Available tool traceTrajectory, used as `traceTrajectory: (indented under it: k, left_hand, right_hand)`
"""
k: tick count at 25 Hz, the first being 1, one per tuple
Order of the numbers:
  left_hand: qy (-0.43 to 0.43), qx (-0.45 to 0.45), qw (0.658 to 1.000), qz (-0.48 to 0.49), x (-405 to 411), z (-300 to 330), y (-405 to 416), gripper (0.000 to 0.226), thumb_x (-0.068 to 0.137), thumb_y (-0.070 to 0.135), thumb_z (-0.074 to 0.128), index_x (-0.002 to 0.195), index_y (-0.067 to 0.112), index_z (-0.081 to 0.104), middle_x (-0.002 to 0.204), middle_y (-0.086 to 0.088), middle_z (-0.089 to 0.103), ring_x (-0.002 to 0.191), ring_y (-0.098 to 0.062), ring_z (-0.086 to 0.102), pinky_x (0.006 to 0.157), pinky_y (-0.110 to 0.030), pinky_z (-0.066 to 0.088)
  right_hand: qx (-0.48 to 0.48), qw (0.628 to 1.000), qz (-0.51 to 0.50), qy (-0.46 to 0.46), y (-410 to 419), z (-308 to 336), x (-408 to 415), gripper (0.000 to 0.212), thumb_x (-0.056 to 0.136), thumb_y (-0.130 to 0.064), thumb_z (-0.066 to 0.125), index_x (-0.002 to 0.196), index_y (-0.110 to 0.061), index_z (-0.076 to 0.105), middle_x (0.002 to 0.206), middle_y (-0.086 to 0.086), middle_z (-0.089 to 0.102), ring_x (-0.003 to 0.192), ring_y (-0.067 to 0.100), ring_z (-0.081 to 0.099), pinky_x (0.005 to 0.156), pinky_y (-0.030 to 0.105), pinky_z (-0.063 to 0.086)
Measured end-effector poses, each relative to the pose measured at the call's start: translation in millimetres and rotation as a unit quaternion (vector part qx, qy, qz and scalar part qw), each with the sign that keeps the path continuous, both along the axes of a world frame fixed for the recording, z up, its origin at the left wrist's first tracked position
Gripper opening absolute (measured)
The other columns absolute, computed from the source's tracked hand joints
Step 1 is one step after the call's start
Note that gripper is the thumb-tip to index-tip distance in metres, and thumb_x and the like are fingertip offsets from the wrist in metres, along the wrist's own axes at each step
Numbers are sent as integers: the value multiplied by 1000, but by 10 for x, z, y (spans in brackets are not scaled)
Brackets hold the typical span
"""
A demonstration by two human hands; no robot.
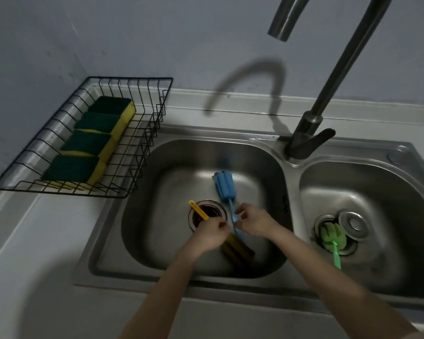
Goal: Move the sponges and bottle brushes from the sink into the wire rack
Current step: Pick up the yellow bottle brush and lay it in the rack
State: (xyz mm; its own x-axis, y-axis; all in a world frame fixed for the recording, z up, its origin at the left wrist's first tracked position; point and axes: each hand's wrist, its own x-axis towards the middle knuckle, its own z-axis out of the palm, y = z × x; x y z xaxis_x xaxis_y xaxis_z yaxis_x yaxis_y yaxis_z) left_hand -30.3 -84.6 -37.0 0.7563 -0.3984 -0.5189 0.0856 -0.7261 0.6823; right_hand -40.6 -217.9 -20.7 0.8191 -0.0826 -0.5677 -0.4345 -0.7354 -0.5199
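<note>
Head view, we take the drain (205,214) of the left basin as landmark. Left hand (209,237) sits just on the near side of the drain, fingers curled around the yellow bottle brush (199,211); its handle pokes out past the hand across the drain opening, its dark yellow sponge head (238,250) trails nearer us, behind the hand. Right hand (253,222) is just right of the drain, fingers pinched on the thin handle of the blue bottle brush (224,185), whose blue foam head lies beyond the drain toward the faucet (311,133); we can't tell if it's lifted off the sink (289,165) floor. Green bottle brush (332,238) lies well right of the drain, in the other basin, head on that basin's strainer. Four green-and-yellow sponges (93,140) are in a row inside the wire rack (142,152), far left of the drain on the counter (34,241).
</note>
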Motion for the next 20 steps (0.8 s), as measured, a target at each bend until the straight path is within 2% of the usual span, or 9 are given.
traceTrajectory:
  k: [2, 4, 7, 11, 14, 16, 18, 20]
  left_hand:
    - [55, 31, 998, 16, -28, -186, -88, 21, 88, 20, 43, 73, 10, 54, 93, -18, 62, 101, -32, 57, 68, -25, 34]
    - [87, 53, 994, 38, -35, -305, -164, 33, 89, 23, 44, 57, 16, 39, 68, -6, 49, 83, -27, 53, 56, -26, 32]
    - [134, 60, 985, 88, 28, -416, -243, 36, 88, 29, 46, 55, 16, 35, 62, 0, 38, 59, -13, 40, 53, -24, 30]
    - [186, 38, 971, 142, 18, -485, -219, 30, 87, 23, 45, 59, 17, 36, 64, -1, 41, 62, -13, 43, 57, -25, 35]
    - [226, 16, 956, 188, 49, -518, -207, 22, 86, 17, 43, 65, 17, 41, 70, -1, 45, 82, -21, 50, 64, -28, 40]
    - [235, 7, 951, 199, 57, -486, -196, 13, 85, 17, 43, 73, 13, 45, 72, -2, 47, 76, -17, 50, 62, -26, 40]
    - [241, -8, 950, 201, 57, -474, -195, 8, 85, 17, 44, 81, 11, 47, 74, -3, 49, 76, -17, 50, 65, -26, 42]
    - [243, -29, 947, 209, 41, -431, -181, 11, 85, 16, 44, 76, 12, 49, 75, -3, 50, 85, -21, 51, 70, -27, 43]
  right_hand:
    - [-2, 999, 25, 48, -6, -228, -17, 45, 84, -22, 57, 126, -11, 45, 131, 15, 52, 117, 27, 53, 95, 34, 45]
    - [-8, 996, 45, 78, 12, -389, -30, 43, 87, -26, 52, 126, -10, 44, 131, 16, 52, 116, 28, 53, 92, 32, 46]
    - [-15, 993, 53, 106, 48, -540, -19, 39, 89, -28, 47, 123, -9, 46, 128, 17, 54, 113, 29, 54, 88, 33, 45]
    - [-14, 994, 46, 102, 99, -616, -40, 39, 88, -28, 49, 121, -7, 48, 125, 17, 54, 111, 29, 55, 83, 31, 44]
    - [-9, 994, 39, 97, 119, -635, -52, 38, 86, -30, 51, 118, -8, 52, 122, 17, 57, 108, 30, 56, 80, 30, 44]
    - [-3, 995, 30, 91, 132, -611, -64, 36, 85, -29, 53, 115, -9, 53, 120, 16, 59, 107, 29, 57, 78, 29, 42]
    - [0, 996, 25, 86, 124, -564, -69, 36, 85, -29, 55, 115, -9, 54, 121, 15, 59, 109, 28, 57, 81, 29, 43]
    - [11, 996, 16, 84, 102, -506, -75, 37, 84, -30, 57, 115, -10, 54, 122, 15, 58, 110, 28, 56, 88, 32, 46]
